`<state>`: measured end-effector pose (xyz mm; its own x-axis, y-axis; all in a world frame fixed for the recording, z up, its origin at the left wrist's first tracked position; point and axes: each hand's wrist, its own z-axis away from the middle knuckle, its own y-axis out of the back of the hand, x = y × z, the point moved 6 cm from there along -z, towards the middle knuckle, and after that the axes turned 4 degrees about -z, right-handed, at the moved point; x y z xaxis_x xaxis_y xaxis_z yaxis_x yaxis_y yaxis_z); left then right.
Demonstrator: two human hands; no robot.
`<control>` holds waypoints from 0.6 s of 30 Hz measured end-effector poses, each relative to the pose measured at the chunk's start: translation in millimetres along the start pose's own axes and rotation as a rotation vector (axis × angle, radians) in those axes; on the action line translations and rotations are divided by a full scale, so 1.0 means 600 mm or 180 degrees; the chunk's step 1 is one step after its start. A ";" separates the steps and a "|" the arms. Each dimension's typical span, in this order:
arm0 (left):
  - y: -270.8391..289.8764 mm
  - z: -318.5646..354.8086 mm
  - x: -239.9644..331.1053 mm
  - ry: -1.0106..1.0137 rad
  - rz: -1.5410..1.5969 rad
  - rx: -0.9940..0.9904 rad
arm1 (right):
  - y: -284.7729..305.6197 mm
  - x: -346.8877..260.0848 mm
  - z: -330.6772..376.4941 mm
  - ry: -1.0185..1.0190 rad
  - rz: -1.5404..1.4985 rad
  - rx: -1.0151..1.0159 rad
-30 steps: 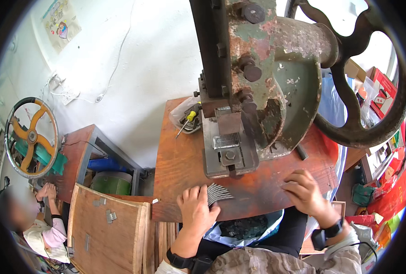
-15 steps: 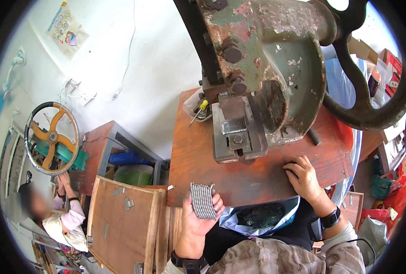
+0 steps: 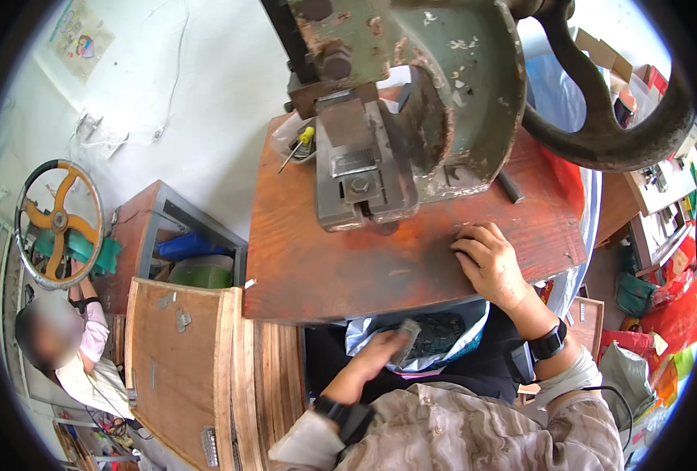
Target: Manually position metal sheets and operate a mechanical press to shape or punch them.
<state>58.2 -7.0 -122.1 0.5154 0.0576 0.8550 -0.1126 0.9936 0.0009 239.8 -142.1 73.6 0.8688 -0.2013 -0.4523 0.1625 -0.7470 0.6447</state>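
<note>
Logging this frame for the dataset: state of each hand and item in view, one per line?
left hand: below the table edge, closed on a small grey metal piece
right hand: palm down, resting on the wooden tabletop
press machine: upright on the tabletop, nothing visible at its die
plastic bag: open on the lap
screwdriver: lying beside the press, untouched

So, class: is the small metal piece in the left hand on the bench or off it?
Off it. The left hand holds the metal piece below the wooden bench's front edge, over a bag.
</note>
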 end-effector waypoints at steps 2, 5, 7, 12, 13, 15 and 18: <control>0.012 -0.010 -0.032 0.0068 -0.2702 0.0099 | -0.010 -0.011 -0.002 0.0013 0.0055 0.0050; 0.027 0.089 0.041 -0.0672 -0.2323 0.0513 | -0.010 0.009 0.017 -0.0163 0.0219 -0.0001; 0.068 0.219 0.140 -0.1665 -0.2639 0.1550 | 0.004 0.012 0.024 -0.0187 0.0229 -0.0046; 0.243 0.582 0.100 0.0073 -0.4592 0.5036 | 0.003 0.024 0.032 -0.0224 0.0209 -0.0204; 0.251 0.639 0.072 0.0165 -0.4613 0.5109 | 0.001 0.023 0.030 -0.0216 0.0177 -0.0214; 0.270 0.679 0.018 0.0183 -0.3117 0.3880 | -0.010 0.024 0.027 -0.0138 0.0125 -0.0210; 0.244 0.679 0.025 0.0180 -0.2355 0.3636 | -0.012 0.037 0.034 -0.0087 0.0227 -0.0200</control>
<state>-296.8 99.7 102.0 0.7921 -0.4177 0.4450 -0.4172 0.1617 0.8943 248.3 -154.1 46.2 0.8662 -0.2704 -0.4202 0.1306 -0.6892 0.7127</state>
